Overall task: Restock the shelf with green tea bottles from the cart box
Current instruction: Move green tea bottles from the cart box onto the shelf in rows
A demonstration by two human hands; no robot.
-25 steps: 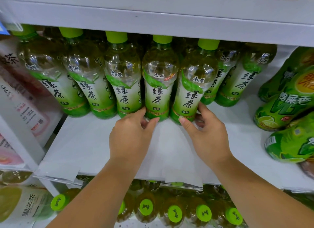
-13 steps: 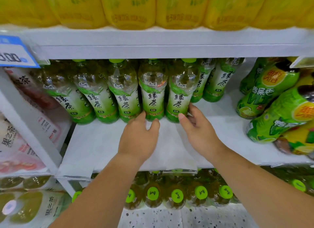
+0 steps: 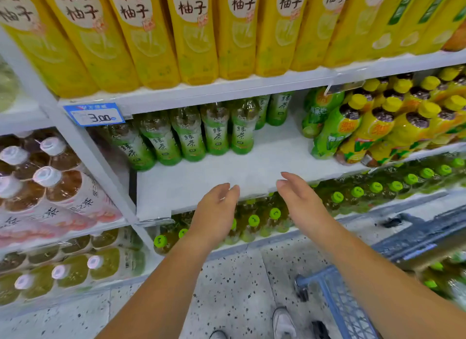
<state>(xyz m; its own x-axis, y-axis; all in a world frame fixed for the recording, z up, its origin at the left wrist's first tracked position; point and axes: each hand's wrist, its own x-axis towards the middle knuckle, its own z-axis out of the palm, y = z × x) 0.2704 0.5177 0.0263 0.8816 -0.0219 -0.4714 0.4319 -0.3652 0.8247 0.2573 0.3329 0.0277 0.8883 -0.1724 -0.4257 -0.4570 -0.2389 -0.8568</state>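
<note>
I log: green tea bottles (image 3: pixel 216 134), clear glossy plastic, shiny film labels; shelf (image 3: pixel 267 162), matt white finish; floor (image 3: pixel 227 283), smooth speckled stone; cart (image 3: pixel 339 303), blue lattice, apparently plastic.

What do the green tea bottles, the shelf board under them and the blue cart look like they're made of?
Green tea bottles: clear glossy plastic, likely; tea shows through, highlights glint, printed film label wraps each.
Shelf board: white and matte, probably painted metal or a liner sheet; hard to tell.
Blue cart: open lattice wall, coated wire or moulded plastic; too blurred to say.
</note>
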